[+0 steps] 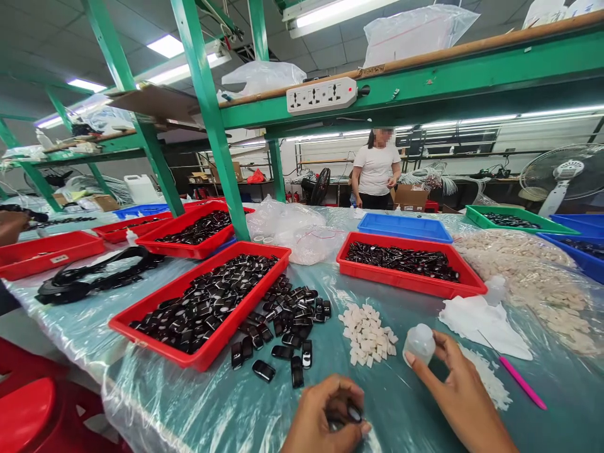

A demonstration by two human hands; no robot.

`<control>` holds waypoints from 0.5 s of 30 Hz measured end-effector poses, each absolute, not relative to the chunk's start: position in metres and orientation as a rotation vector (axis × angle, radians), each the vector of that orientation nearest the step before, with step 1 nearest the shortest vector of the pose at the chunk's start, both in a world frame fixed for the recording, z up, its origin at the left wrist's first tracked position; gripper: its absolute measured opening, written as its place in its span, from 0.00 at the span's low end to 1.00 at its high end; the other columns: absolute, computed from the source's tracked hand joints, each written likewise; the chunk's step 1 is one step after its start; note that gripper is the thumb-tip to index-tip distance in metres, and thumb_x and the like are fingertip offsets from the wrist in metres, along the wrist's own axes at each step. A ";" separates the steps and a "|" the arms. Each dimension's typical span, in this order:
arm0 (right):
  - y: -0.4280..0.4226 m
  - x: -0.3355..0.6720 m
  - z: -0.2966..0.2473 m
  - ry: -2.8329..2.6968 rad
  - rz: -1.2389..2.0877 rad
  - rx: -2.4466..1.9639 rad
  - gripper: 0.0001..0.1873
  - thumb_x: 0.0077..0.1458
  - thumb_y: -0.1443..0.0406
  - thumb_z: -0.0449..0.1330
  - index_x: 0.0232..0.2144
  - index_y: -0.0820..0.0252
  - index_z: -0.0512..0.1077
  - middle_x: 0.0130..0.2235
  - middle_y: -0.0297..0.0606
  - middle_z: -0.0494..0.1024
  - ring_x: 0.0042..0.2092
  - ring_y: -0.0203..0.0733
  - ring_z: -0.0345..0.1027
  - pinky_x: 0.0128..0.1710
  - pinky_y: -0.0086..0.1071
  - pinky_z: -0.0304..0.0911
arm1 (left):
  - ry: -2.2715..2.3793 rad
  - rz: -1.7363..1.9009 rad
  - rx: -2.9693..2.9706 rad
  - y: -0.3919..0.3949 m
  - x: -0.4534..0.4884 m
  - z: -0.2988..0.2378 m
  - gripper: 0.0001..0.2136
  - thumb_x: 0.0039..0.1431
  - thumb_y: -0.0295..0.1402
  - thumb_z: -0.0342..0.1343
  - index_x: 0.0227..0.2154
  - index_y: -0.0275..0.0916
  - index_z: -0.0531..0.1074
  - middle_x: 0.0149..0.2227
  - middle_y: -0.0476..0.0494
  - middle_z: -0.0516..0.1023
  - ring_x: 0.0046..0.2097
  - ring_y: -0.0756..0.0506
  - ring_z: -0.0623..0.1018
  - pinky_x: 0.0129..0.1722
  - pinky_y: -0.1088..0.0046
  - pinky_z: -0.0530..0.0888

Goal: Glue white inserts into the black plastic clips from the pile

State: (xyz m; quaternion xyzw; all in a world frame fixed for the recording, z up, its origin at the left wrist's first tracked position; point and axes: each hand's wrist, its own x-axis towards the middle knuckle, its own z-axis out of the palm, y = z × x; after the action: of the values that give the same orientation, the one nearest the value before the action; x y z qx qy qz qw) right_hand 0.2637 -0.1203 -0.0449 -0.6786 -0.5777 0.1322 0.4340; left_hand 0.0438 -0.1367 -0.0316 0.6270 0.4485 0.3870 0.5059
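Note:
My left hand (325, 415) is at the bottom edge, fingers curled round a small glossy black plastic piece (353, 413). My right hand (453, 384) grips a small translucent squeeze bottle (419, 343) standing on the plastic-covered table (198, 402). Between and beyond the hands lies a heap of small white pads (368, 333). To the left, loose black pieces (287, 327) are scattered beside a red tray (141, 311) full of the same pieces.
A pink-handled needle tool (519, 377) lies on white tissue (481, 318) to the right. More red trays (410, 280), a blue tray (403, 228) and a bag of white pads (542, 283) fill the table. A person in a white shirt (376, 170) stands beyond. Green shelf posts (212, 119) rise from the table.

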 end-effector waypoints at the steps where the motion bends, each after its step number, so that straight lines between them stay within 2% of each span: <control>1: -0.118 0.267 -0.048 -1.497 0.236 -1.709 0.21 0.51 0.50 0.53 0.43 0.55 0.64 0.43 0.44 0.77 0.43 0.51 0.70 0.37 0.42 0.64 | 1.068 0.947 1.489 -0.137 0.044 -0.034 0.10 0.41 0.23 0.59 0.31 0.35 0.74 0.30 0.44 0.78 0.30 0.48 0.75 0.31 0.76 0.71; 4: -0.115 0.272 -0.053 -1.571 0.086 -1.727 0.21 0.49 0.49 0.54 0.40 0.57 0.67 0.43 0.46 0.75 0.43 0.54 0.69 0.48 0.55 0.53 | 1.051 0.961 1.480 -0.137 0.043 -0.040 0.09 0.45 0.24 0.58 0.32 0.34 0.76 0.29 0.43 0.79 0.31 0.47 0.77 0.34 0.74 0.73; 6: -0.115 0.272 -0.055 -1.586 0.057 -1.732 0.21 0.49 0.49 0.55 0.39 0.58 0.68 0.42 0.47 0.74 0.41 0.55 0.69 0.49 0.59 0.49 | 1.044 0.971 1.509 -0.137 0.043 -0.041 0.09 0.46 0.24 0.57 0.33 0.34 0.76 0.29 0.42 0.80 0.31 0.46 0.78 0.34 0.74 0.74; 12: -0.118 0.270 -0.050 -1.582 -0.056 -1.740 0.22 0.49 0.50 0.55 0.42 0.56 0.66 0.41 0.46 0.74 0.42 0.57 0.67 0.46 0.58 0.51 | 1.136 0.989 1.693 -0.139 0.043 -0.031 0.10 0.45 0.22 0.56 0.31 0.36 0.78 0.28 0.43 0.81 0.29 0.46 0.79 0.31 0.77 0.73; 15: -0.124 0.265 -0.040 -1.559 -0.313 -1.635 0.22 0.51 0.51 0.54 0.45 0.57 0.65 0.43 0.49 0.72 0.45 0.61 0.65 0.42 0.56 0.54 | 1.259 0.974 1.773 -0.141 0.044 -0.024 0.08 0.44 0.24 0.58 0.29 0.37 0.79 0.25 0.46 0.81 0.25 0.48 0.76 0.27 0.78 0.71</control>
State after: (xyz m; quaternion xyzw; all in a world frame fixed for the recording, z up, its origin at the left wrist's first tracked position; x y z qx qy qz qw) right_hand 0.2652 -0.1238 -0.0397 -0.6516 -0.6213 -0.1247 0.4170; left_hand 0.0436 -0.1410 -0.0240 0.6913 0.4906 0.3797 0.3704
